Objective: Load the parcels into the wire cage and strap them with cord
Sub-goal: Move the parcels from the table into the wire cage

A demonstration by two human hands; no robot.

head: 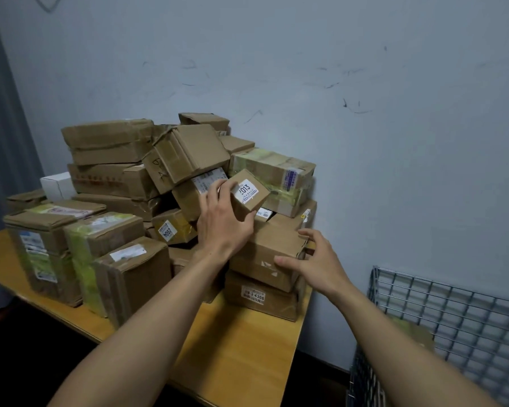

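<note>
While the left hand (224, 223) gripped a small carton labelled 2013 (247, 193), the right hand (315, 259) spread loose against a larger box (265, 254) on the desk (241, 348).

A parcel sorting room: taped brown cardboard parcels (147, 201) heaped on a yellow wooden table (241, 356), scuffed pale-blue wall (365, 113), grey wire cage (467, 327).

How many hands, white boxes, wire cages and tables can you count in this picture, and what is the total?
Hands: 2 (left hand gripping a small parcel; right hand with fingers spread)
White box: 1
Wire cage: 1
Table: 1
Total: 5
</note>
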